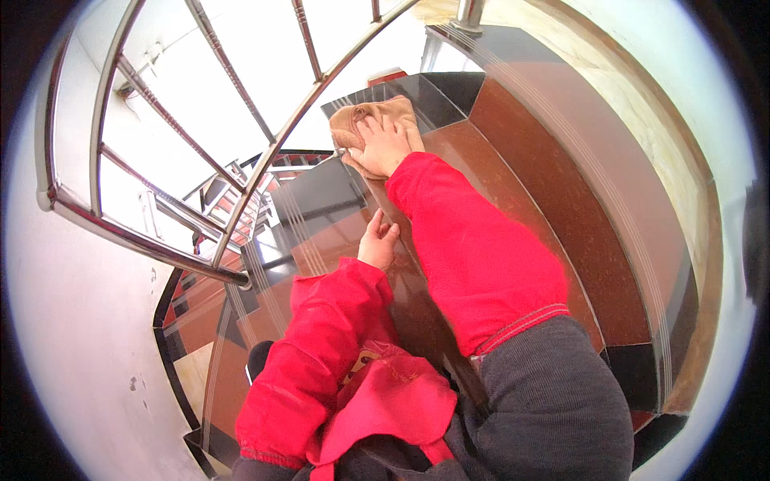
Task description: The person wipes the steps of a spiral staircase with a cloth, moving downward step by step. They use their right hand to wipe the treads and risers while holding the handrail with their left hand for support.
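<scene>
My right hand (383,144) lies flat with spread fingers on a folded tan cloth (402,111), which it presses onto the far end of a stair tread of polished brown and black stone (463,147). A red sleeve cover runs up that arm. My left hand (378,245) is lower and to the left, with its fingers loosely bent above the stairs; nothing shows in it. A red sleeve cover is on this arm too, and a red apron (397,391) hangs below.
A metal stair railing (295,123) curves along the left, with an open drop and lower flights behind it. Brown risers (553,210) climb to the right towards a pale wall (734,240). More steps (313,234) descend at the left. A metal post (468,15) stands at the top.
</scene>
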The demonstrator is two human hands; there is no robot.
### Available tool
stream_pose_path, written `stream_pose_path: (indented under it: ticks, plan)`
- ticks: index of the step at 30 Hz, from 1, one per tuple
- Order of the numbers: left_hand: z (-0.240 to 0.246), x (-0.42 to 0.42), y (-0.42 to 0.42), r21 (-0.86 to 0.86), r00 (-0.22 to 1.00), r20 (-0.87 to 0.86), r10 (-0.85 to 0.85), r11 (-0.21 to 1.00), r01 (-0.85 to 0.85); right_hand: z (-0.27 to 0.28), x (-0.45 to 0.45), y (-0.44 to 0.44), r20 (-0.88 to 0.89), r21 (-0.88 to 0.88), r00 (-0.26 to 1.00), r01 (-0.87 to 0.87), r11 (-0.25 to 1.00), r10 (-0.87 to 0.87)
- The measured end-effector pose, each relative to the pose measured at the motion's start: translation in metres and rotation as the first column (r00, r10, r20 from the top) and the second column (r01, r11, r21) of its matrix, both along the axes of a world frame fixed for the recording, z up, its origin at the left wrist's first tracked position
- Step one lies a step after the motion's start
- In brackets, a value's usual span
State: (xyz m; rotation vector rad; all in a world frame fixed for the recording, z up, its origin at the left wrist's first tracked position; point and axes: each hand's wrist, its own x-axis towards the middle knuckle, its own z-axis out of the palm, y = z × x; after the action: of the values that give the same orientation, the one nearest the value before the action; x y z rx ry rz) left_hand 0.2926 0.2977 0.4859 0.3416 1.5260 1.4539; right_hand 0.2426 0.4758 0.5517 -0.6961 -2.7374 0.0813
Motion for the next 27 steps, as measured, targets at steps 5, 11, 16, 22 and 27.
stream_pose_path:
  ticks: [5,11,16,22,27]
  plan:
    - [0.002,0.002,-0.018,-0.025,0.993,0.046,0.106,0.994,-0.105,-0.009,0.041,-0.008,-0.001,0.021,0.988,-0.155,0.988,0.155]
    - [0.017,0.007,-0.002,0.031,0.989,0.006,0.146,0.989,-0.146,0.002,0.210,-0.022,0.107,0.019,0.971,-0.218,0.976,0.215]
    - [0.012,0.025,0.011,0.304,0.975,-0.052,0.218,0.933,-0.192,0.026,0.366,-0.079,0.184,-0.068,0.979,-0.081,0.994,0.092]
    - [0.004,0.032,0.017,0.278,0.968,-0.116,0.224,0.943,-0.185,0.028,0.488,-0.119,0.310,-0.158,0.948,-0.018,0.987,0.066]
    - [-0.003,0.030,0.016,0.266,0.958,-0.178,0.225,0.948,-0.173,0.017,0.430,-0.064,0.269,-0.112,0.962,-0.014,0.994,0.044]
